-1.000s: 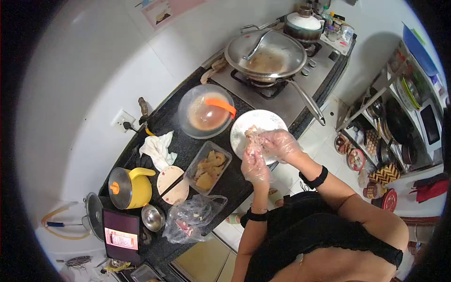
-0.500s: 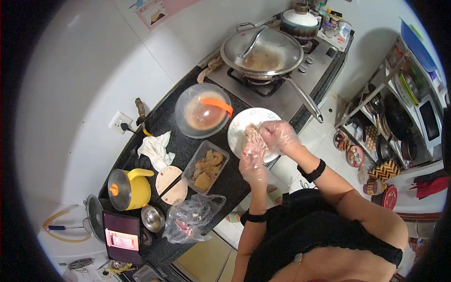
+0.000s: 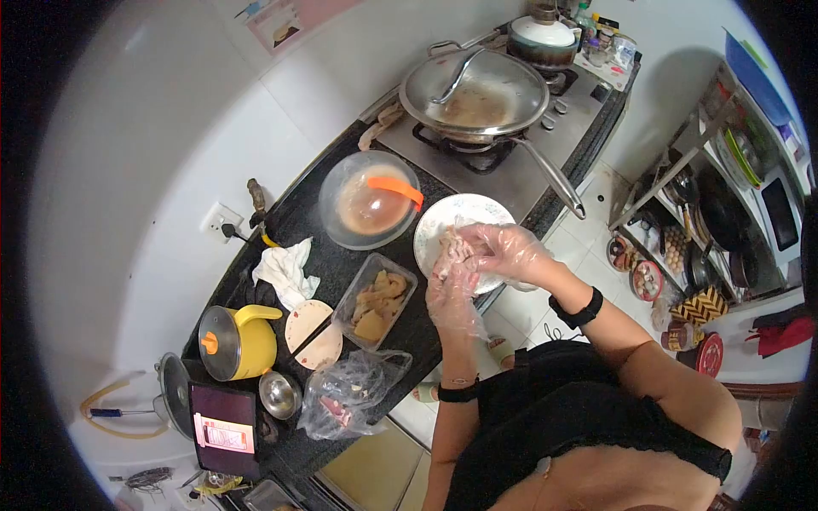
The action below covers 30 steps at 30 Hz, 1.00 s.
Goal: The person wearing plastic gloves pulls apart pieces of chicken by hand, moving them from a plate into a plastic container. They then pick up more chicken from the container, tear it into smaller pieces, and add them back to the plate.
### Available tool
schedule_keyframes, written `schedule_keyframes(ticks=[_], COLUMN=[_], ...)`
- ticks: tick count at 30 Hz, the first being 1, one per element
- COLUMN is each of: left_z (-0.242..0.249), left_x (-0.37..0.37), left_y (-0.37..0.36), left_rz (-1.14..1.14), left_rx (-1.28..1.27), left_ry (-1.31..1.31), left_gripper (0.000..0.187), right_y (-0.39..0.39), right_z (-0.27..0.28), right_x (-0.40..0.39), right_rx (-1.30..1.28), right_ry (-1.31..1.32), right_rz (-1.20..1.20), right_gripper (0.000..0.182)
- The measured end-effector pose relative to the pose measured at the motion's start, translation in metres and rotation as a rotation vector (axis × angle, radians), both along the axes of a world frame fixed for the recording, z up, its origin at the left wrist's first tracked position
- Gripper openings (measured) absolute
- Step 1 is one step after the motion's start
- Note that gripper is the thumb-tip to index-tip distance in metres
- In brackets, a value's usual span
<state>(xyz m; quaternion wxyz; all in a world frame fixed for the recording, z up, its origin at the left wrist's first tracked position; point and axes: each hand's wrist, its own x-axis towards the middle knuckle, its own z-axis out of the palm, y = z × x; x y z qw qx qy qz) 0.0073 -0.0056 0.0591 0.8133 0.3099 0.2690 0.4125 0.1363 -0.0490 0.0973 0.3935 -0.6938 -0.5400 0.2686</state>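
Note:
Both of my hands wear clear plastic gloves and are over a white patterned plate point(image 3: 436, 223). Between them is a piece of pale pink raw meat point(image 3: 452, 249) with a ridged surface. My left hand point(image 3: 454, 300) grips its lower part, fingers closed round it. My right hand point(image 3: 509, 252) holds the meat's right side with bent fingers; its fingertips are partly hidden. Left of the plate lies a clear plastic tub point(image 3: 351, 335) with tan pieces of food. A covered bowl point(image 3: 341, 223) with an orange handle on top stands behind it.
A lidded pan point(image 3: 477, 94) sits on the gas stove, its long handle point(image 3: 554, 179) jutting toward the front edge. To the left are a yellow pot point(image 3: 256, 349), a small plate with chopsticks point(image 3: 315, 351), a metal bowl point(image 3: 279, 394), a plastic bag point(image 3: 345, 400) and a tablet point(image 3: 223, 430).
My right hand has turned, its fingers now reaching left over the meat. The meat looks more bunched between my hands, and my left hand has shifted slightly left.

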Motion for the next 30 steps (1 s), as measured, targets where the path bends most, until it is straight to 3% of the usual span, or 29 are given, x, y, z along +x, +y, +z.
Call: schedule_keyframes(ticks=[2, 4, 5, 10, 16, 23, 25, 27, 30], left_z=[-0.012, -0.012, -0.01, -0.004, -0.012, -0.02, -0.022, -0.029, -0.031], left_x=[0.001, 0.0, -0.001, -0.003, -0.001, 0.005, 0.004, 0.003, 0.002], left_y=[0.004, 0.005, 0.005, 0.002, 0.002, -0.002, -0.001, 0.001, 0.003], left_rz=[-0.005, -0.006, -0.015, -0.005, 0.052, 0.062, 0.069, -0.011, -0.048], left_rx=[0.013, 0.025, 0.049, 0.056, -0.065, 0.102, 0.135, 0.125, 0.086], left_ry=[-0.013, -0.024, 0.006, -0.035, -0.067, -0.032, -0.002, -0.031, -0.015], left_gripper=[0.04, 0.04, 0.045, 0.05, 0.043, 0.036, 0.035, 0.048, 0.041], right_y=[0.001, 0.003, 0.004, 0.001, 0.001, -0.003, -0.002, -0.001, -0.004], right_z=[-0.009, -0.024, -0.03, -0.047, -0.051, -0.05, -0.05, -0.055, -0.046], right_x=[0.002, 0.007, 0.009, 0.006, -0.004, -0.007, -0.008, -0.007, -0.003], right_rx=[0.051, 0.088, 0.088, -0.012, 0.056, 0.072, 0.01, 0.016, 0.0], right_ry=[0.032, 0.354, 0.354, 0.911, 0.866, 0.99, 1.078, 1.068, 0.991], right_rz=[-0.005, 0.075, 0.074, 0.021, -0.071, -0.081, -0.236, -0.244, -0.205], right_gripper=[0.038, 0.037, 0.037, 0.024, 0.023, 0.02, 0.02, 0.02, 0.018])
